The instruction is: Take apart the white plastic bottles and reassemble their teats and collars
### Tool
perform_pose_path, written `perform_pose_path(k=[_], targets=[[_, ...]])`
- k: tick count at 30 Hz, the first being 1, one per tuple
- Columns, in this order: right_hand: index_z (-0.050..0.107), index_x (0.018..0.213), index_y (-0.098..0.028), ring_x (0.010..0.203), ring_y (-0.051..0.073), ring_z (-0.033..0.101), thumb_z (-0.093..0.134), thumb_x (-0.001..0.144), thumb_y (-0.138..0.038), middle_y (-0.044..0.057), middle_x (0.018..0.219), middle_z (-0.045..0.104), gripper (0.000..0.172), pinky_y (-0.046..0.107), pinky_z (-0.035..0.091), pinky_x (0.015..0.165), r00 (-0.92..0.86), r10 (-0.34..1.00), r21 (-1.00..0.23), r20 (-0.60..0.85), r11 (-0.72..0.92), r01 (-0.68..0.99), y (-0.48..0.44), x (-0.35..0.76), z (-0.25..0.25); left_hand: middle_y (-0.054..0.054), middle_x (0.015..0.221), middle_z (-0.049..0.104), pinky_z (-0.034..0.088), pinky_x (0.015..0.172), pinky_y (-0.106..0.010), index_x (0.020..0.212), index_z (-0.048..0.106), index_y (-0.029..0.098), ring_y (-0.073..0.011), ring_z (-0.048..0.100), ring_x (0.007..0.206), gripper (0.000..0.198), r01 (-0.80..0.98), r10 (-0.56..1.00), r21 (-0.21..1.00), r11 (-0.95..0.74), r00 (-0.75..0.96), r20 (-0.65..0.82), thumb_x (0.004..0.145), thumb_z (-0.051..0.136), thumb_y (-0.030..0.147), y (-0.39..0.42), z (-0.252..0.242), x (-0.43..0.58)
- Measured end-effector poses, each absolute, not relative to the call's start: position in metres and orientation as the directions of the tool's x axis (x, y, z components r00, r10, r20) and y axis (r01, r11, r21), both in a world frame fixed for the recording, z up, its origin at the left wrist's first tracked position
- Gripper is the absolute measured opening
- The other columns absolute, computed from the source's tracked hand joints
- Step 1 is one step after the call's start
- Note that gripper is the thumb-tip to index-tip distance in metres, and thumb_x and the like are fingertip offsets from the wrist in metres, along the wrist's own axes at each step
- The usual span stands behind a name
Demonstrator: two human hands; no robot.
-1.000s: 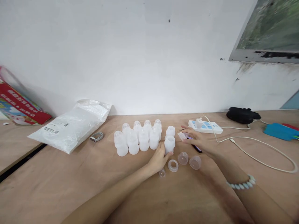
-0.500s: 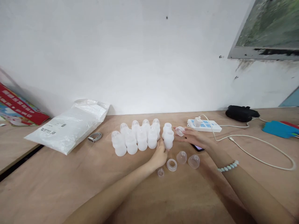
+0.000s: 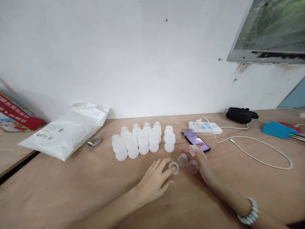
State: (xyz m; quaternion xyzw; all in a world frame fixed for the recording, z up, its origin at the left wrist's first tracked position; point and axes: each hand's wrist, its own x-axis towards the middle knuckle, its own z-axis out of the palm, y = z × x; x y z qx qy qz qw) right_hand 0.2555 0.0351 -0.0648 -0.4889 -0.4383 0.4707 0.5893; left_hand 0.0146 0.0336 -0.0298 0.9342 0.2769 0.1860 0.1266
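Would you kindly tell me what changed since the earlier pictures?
The left hand let go of the near right bottle and drew back to the ring. The right hand, still holding a clear cup, drew back too, uncovering more of the phone. The bottles and power strip stayed put.

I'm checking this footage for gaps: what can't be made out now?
All in the head view:
Phone: upper end masked by pixelation.
White bag: label print too small to read.
Red printed package: cut off by left edge.
Right hand: fingers blurred, partly behind the clear piece.
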Motion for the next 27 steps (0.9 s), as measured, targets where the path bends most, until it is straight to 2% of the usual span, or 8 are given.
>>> perform_pose_path(k=[2, 5, 10, 13, 16, 19, 23, 27], targets=[[0.065, 0.107, -0.027, 0.119, 0.03, 0.06, 0.052, 0.087, -0.067, 0.008, 0.118, 0.072, 0.046, 0.049, 0.043, 0.106, 0.199, 0.976, -0.994, 0.084, 0.095, -0.049, 0.036, 0.248, -0.068, -0.012, 0.128, 0.054, 0.053, 0.086, -0.042, 0.126, 0.053, 0.024, -0.028, 0.06, 0.106, 0.035, 0.581, 0.622, 0.23, -0.781, 0.758, 0.197, 0.091, 0.059, 0.021, 0.036, -0.031, 0.025], [0.071, 0.104, -0.025, 0.115, 0.029, 0.06, 0.044, 0.089, -0.069, 0.008, 0.119, 0.069, 0.053, 0.044, 0.045, 0.101, 0.206, 0.971, -0.991, 0.122, 0.11, 0.071, 0.038, 0.237, -0.07, -0.009, 0.113, 0.06, 0.057, 0.077, -0.038, 0.12, 0.055, 0.021, -0.0263, 0.064, 0.097, 0.027, 0.612, 0.622, 0.114, -0.782, 0.776, 0.105, 0.093, 0.057, 0.022, 0.042, -0.032, 0.035], [0.077, 0.095, -0.023, 0.106, 0.026, 0.06, 0.04, 0.09, -0.07, 0.007, 0.112, 0.068, 0.06, 0.042, 0.045, 0.098, 0.194, 0.969, -0.979, 0.152, 0.121, 0.163, 0.041, 0.218, -0.062, -0.005, 0.099, 0.064, 0.055, 0.075, -0.032, 0.11, 0.059, 0.018, -0.0222, 0.067, 0.087, 0.015, 0.603, 0.607, 0.069, -0.795, 0.791, 0.08, 0.097, 0.053, 0.022, 0.049, -0.039, 0.027], [0.076, 0.094, -0.023, 0.11, 0.027, 0.058, 0.045, 0.089, -0.068, 0.009, 0.115, 0.067, 0.055, 0.043, 0.041, 0.101, 0.235, 0.954, -0.974, 0.185, 0.147, 0.17, 0.04, 0.211, -0.051, -0.006, 0.097, 0.065, 0.053, 0.074, -0.031, 0.105, 0.06, 0.018, -0.022, 0.067, 0.086, 0.012, 0.625, 0.627, 0.053, -0.779, 0.775, 0.079, 0.098, 0.052, 0.022, 0.051, -0.04, 0.01], [0.072, 0.1, -0.026, 0.114, 0.028, 0.056, 0.054, 0.087, -0.063, 0.009, 0.116, 0.068, 0.043, 0.043, 0.04, 0.101, 0.293, 0.921, -0.966, 0.256, 0.231, 0.115, 0.037, 0.21, -0.041, -0.004, 0.095, 0.066, 0.051, 0.071, -0.03, 0.104, 0.06, 0.019, -0.0214, 0.066, 0.083, 0.012, 0.655, 0.656, 0.049, -0.754, 0.75, 0.082, 0.098, 0.051, 0.024, 0.053, -0.036, -0.009], [0.068, 0.099, -0.026, 0.103, 0.027, 0.061, 0.067, 0.08, -0.058, 0.007, 0.106, 0.07, 0.037, 0.04, 0.045, 0.091, 0.289, 0.924, -0.963, 0.251, 0.268, -0.019, 0.034, 0.208, -0.034, -0.004, 0.096, 0.065, 0.051, 0.071, -0.032, 0.115, 0.059, 0.021, -0.0228, 0.066, 0.083, 0.024, 0.659, 0.661, 0.051, -0.75, 0.745, 0.084, 0.095, 0.057, 0.035, 0.053, -0.029, -0.022], [0.07, 0.092, -0.023, 0.087, 0.022, 0.06, 0.078, 0.073, -0.049, 0.003, 0.091, 0.067, 0.033, 0.034, 0.045, 0.079, 0.081, 0.978, -0.961, 0.19, 0.202, -0.19, 0.028, 0.196, -0.025, -0.01, 0.105, 0.063, 0.051, 0.078, -0.04, 0.122, 0.057, 0.02, -0.0291, 0.063, 0.093, 0.046, 0.663, 0.658, 0.05, -0.747, 0.727, 0.196, 0.09, 0.056, 0.054, 0.05, -0.023, -0.029], [0.068, 0.094, -0.022, 0.079, 0.018, 0.055, 0.075, 0.076, -0.045, 0.001, 0.084, 0.062, 0.03, 0.031, 0.044, 0.074, -0.114, 0.979, -0.961, 0.166, 0.135, -0.24, 0.027, 0.183, -0.019, -0.01, 0.112, 0.062, 0.05, 0.08, -0.04, 0.115, 0.056, 0.018, -0.0293, 0.061, 0.099, 0.031, 0.72, 0.727, 0.121, -0.683, 0.656, 0.202, 0.093, 0.057, 0.039, 0.044, -0.019, -0.03]])
